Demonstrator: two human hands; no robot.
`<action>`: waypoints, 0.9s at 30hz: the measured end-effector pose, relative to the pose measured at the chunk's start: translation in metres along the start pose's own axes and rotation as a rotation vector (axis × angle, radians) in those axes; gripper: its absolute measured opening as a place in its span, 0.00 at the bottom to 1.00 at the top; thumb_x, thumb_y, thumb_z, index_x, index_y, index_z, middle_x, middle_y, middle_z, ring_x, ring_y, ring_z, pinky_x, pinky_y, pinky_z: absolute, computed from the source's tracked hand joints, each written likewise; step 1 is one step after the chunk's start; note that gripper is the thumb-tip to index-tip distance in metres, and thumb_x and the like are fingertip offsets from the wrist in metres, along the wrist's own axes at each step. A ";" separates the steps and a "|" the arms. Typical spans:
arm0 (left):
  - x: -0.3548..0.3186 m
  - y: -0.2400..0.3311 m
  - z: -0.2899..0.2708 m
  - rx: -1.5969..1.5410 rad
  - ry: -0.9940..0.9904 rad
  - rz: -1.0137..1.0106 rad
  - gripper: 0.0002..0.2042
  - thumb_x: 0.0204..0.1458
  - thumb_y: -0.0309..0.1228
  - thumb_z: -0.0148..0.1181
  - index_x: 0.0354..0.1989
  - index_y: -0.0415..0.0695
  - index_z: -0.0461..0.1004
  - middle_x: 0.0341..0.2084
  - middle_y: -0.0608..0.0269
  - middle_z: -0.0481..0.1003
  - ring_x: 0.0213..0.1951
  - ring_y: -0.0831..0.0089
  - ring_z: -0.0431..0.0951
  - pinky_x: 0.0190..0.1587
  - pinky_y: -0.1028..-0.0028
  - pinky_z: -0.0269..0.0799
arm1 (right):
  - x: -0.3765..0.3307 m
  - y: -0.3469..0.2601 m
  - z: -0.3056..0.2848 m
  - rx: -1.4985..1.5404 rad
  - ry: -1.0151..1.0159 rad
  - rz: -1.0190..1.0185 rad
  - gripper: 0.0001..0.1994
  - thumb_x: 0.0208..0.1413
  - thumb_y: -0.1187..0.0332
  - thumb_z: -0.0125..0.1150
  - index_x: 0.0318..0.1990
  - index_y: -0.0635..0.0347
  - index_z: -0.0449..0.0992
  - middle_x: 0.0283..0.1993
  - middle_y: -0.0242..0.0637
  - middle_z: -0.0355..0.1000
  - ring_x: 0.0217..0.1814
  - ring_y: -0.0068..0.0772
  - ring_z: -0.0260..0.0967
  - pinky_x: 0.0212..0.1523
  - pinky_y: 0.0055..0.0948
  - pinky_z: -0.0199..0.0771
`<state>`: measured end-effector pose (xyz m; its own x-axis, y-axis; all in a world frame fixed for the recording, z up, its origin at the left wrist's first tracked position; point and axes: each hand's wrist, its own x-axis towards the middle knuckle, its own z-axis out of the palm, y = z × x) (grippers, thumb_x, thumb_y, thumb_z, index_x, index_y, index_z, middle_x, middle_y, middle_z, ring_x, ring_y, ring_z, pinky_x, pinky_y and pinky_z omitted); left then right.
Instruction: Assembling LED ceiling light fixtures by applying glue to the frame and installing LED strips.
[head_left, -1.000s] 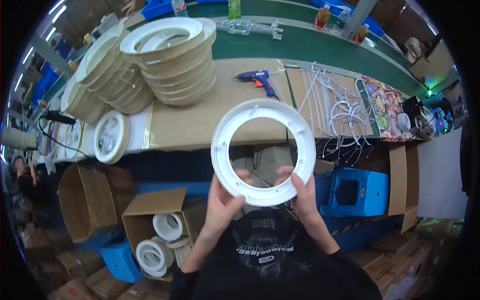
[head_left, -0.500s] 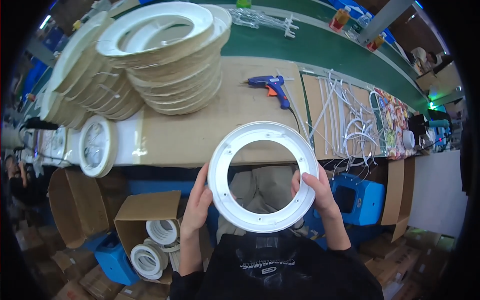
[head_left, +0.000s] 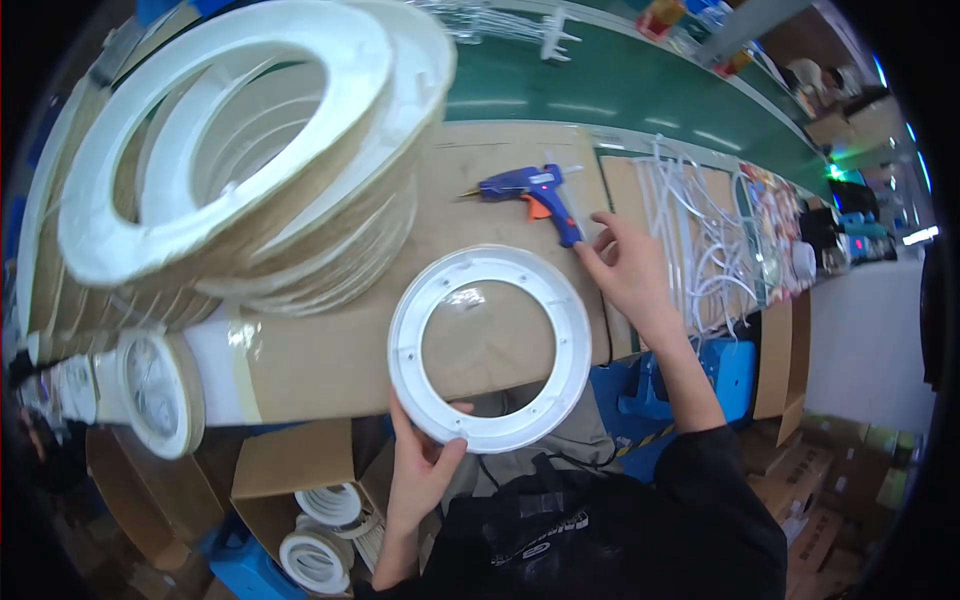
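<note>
White plastic — a thin, flat ring (head_left: 489,348) is being held at its six-o'clock rim by the left hand (head_left: 422,472), thumb and fingers pinched narrowly over the edge, while the rest is lying over the cardboard-covered bench (head_left: 330,350). It is judged light and stiff, somewhat smooth, best gripped across the rim. The right hand (head_left: 625,272), fingers loosely spread and holding nothing, is being stretched toward two o'clock — fingertips just at the blue glue gun (head_left: 533,192).
</note>
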<state>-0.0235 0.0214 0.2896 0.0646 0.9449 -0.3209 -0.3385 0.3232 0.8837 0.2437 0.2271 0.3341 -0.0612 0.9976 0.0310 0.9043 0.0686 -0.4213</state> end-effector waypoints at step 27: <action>0.059 0.025 0.061 0.469 0.205 0.074 0.41 0.58 0.19 0.52 0.75 0.47 0.35 0.19 0.59 0.75 0.17 0.77 0.72 0.20 0.80 0.66 | -0.083 0.158 -0.096 -0.188 0.391 -0.088 0.12 0.53 0.70 0.62 0.45 0.59 0.78 0.42 0.41 0.76 0.41 0.43 0.77 0.40 0.37 0.78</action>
<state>0.0291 0.0881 0.3142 -0.1445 0.9518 -0.2706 0.1250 0.2888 0.9492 0.4322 0.1549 0.3522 -0.0094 0.9096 0.4153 0.9662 0.1153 -0.2307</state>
